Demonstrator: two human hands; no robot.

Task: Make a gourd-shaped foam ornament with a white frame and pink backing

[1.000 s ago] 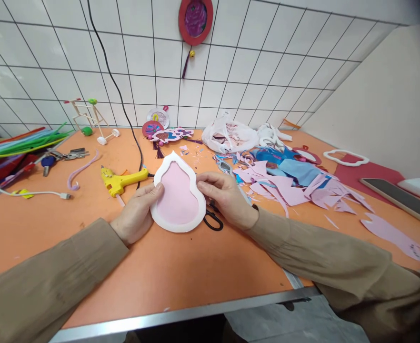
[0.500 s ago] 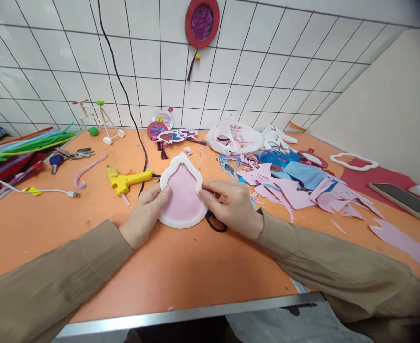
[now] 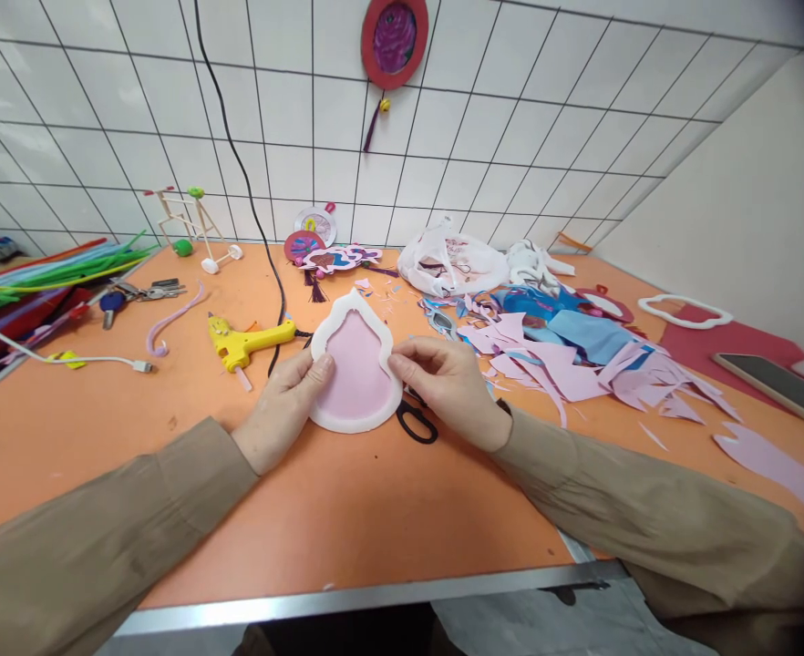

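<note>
A gourd-shaped foam piece [image 3: 355, 369], pink inside with a white rim, lies tilted over the orange table [image 3: 347, 510] in the middle. My left hand [image 3: 284, 410] grips its left edge, thumb on the pink face. My right hand [image 3: 448, 387] pinches its right rim with thumb and fingers. Black scissors [image 3: 416, 421] lie partly under the piece and my right hand. A yellow glue gun [image 3: 246, 343] rests just left of the piece, its black cord running up the tiled wall.
Pink and blue foam scraps [image 3: 566, 360] and a white plastic bag [image 3: 451, 260] crowd the right. Pipe cleaners [image 3: 53, 273], keys [image 3: 135, 293] and a white cable [image 3: 53, 353] lie at left. A red sheet [image 3: 703, 333] and a dark slab [image 3: 778, 378] are at far right.
The foam piece and both hands have shifted slightly; the piece was tipped flatter half a second ago and now stands a little more upright. Both hands keep their hold.
</note>
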